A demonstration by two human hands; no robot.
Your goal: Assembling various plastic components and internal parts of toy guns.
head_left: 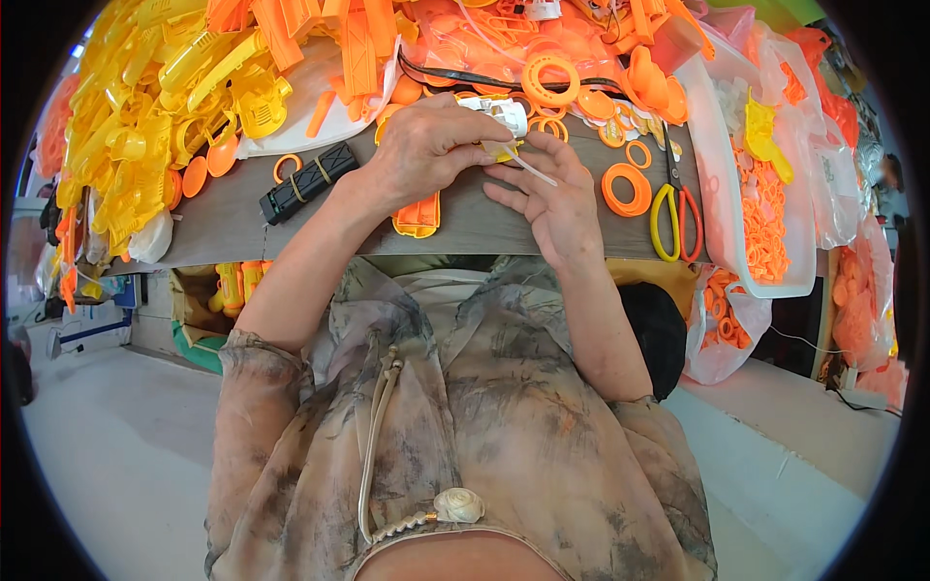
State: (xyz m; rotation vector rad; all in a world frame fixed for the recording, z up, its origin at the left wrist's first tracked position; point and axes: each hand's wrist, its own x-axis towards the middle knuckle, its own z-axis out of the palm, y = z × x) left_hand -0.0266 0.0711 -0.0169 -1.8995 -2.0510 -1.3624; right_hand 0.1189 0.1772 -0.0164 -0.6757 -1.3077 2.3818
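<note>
My left hand (423, 145) is closed round a small white plastic part (502, 114) with yellow plastic (505, 150) below it. A thin white tube (531, 167) sticks out of this piece towards the right. My right hand (552, 201) has its fingers bent about the tube, with the fingertips close against the piece; the exact grip is partly hidden. Below my left hand an orange and yellow shell part (418, 215) lies on the grey table (329, 232). Near my left forearm rests a black block-shaped bar (308, 184) with a band round it.
Yellow plastic parts (145, 107) heap up at the left, orange parts (358, 48) at the back. Scissors (675, 203) with yellow and red handles lie right of orange rings (626, 190). A white bin (799, 261) of small orange parts stands at the right.
</note>
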